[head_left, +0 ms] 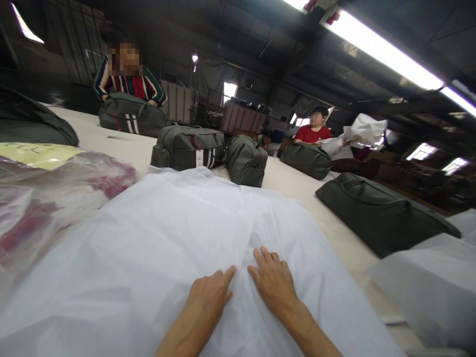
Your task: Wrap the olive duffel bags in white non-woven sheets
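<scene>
A large, thin white sheet (159, 228), creased and spread across the table, lies under both my hands. My left hand (210, 295) touches it near the front with its index finger stretched forward; some other fingers are bent, and I see nothing held. Just to the right, my right hand (274, 280) rests on the sheet with fingers apart, palm down and holding nothing. Beyond the sheet's far edge stand a dark green duffel bag (174, 148) with a white tag and white stripes, and a second green bag (246, 161) turned end-on.
Clear plastic bags (70, 193) with reddish contents and a yellow label lie at left. A green bag (383, 213) and more white sheets (431, 282) are at right. Two people, in a striped top (128, 84) and a red shirt (312, 134), stand behind other green bags across the table.
</scene>
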{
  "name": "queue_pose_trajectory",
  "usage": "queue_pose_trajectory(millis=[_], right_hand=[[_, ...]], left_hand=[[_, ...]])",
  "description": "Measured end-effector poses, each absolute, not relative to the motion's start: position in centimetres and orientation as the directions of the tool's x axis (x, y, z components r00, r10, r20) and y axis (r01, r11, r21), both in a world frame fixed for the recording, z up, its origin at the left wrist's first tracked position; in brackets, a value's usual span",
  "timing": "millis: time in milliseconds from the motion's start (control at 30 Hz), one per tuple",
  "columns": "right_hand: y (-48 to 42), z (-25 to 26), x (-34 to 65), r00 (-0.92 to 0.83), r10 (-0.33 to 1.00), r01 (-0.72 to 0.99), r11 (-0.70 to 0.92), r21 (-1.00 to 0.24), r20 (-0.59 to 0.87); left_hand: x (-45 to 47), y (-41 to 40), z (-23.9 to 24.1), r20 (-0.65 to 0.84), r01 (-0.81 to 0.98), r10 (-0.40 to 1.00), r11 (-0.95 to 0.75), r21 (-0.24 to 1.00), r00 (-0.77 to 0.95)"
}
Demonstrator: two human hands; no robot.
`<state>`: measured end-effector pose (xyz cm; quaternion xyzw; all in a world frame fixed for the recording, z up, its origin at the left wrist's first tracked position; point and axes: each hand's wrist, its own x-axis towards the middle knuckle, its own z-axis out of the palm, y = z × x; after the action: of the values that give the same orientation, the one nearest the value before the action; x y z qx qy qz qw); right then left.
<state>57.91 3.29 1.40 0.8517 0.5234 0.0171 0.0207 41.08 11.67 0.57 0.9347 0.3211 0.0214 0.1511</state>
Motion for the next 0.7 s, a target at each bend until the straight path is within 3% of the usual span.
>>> queue_pose_trajectory(millis=[167, 233, 400, 500, 700], right_hand=[[3.8, 4.5, 59.6, 0.313, 0.919, 0.949, -0.315, 0.031, -0.238], [4.1, 5.8, 60.9, 0.224, 0.928, 0.972, -0.236, -0.005, -0.299], [3.3, 4.6, 63.2, -0.024, 0.998, 0.999, 0.021, -0.048, -0.066], [1.9, 1.7, 62.6, 0.079, 0.996, 0.992, -0.081, -0.095, -0.027], [0.6, -0.9, 58.9, 0.412, 0.911, 0.909, -0.413, -0.056, -0.023]], left_hand=[[41.5, 11.9, -0.2, 0.138, 0.435, 0.477, -0.864, 0.255, 0.868], [41.5, 12.0, -0.9, 0.134, 0.402, 0.45, -0.873, 0.277, 0.883], [41.4, 12.0, -1.7, 0.06, 0.435, 0.478, -0.839, 0.326, 0.876], [41.3, 11.8, -1.5, 0.059, 0.45, 0.492, -0.832, 0.323, 0.868], [41.6, 11.3, -2.0, 0.08, 0.522, 0.563, -0.804, 0.286, 0.823]])
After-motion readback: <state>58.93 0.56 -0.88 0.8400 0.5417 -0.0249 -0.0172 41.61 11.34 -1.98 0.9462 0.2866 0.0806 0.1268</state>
